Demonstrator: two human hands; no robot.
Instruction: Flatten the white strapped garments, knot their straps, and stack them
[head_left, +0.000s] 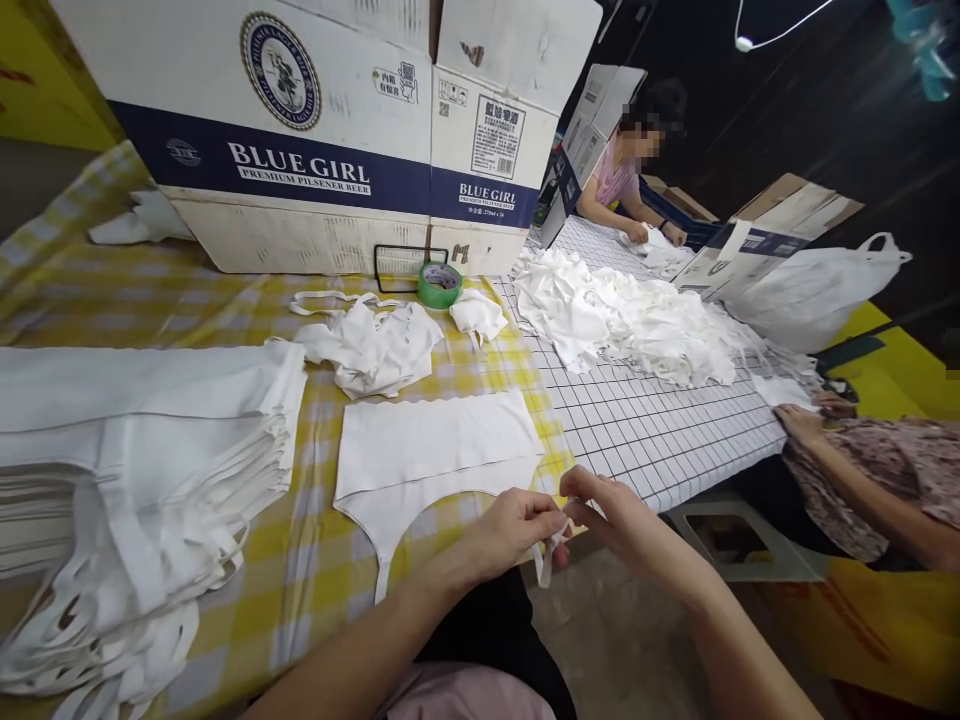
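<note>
A white strappy garment [442, 440], which looks like a camisole or bra top, lies flat on the yellow checked cloth in front of me. One narrow strap hangs off its near left corner. At its near right corner, over the table's edge, my left hand [514, 530] pinches a thin white strap [547, 565], and the loose part dangles below the fingers. My right hand [611, 515] meets it from the other side, its thumb and forefinger curled closed on the same strap. Fingers partly hide the pinched section.
Stacked white garments [210, 440] fill the left side. Crumpled white pieces [382, 340], green tape [439, 285] and a beer carton [315, 150] stand behind. A large white heap [622, 315] covers part of the grid-patterned table. Two co-workers handle white fabric at the right and back.
</note>
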